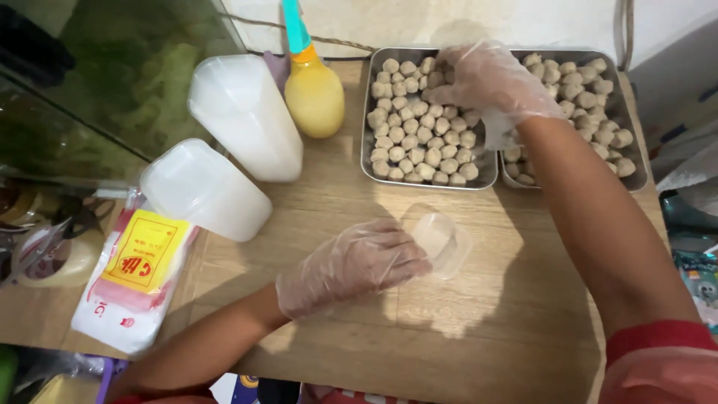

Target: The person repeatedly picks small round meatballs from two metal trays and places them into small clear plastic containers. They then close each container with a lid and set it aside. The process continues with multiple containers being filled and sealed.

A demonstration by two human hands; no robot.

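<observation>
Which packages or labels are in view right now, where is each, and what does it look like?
Plastic bag pack: table's left edge, flat white packet with a yellow and red printed label.
Squeeze bottle: left of the trays, yellow body, teal nozzle, no label visible.
Tape roll: far left, clear, round.
No signs or screens.

The round meatballs [419, 127] filling the shiny grey rectangular metal tray [368, 161] are pale beige-brown, and so are those in the second grey metal tray [636, 179]. The soft plastic squeeze bottle [314, 96] is yellow with an orange collar and a turquoise nozzle. Both stacks of lidded plastic cups [243, 116] are milky white. The flat plastic packet [138, 277] is white with a yellow label bordered in red. The small plastic container [445, 241] is clear. The left hand [351, 265] and right hand [490, 78] wear see-through, colourless gloves. The wooden tabletop [419, 329] is light tan with faint grain.
</observation>
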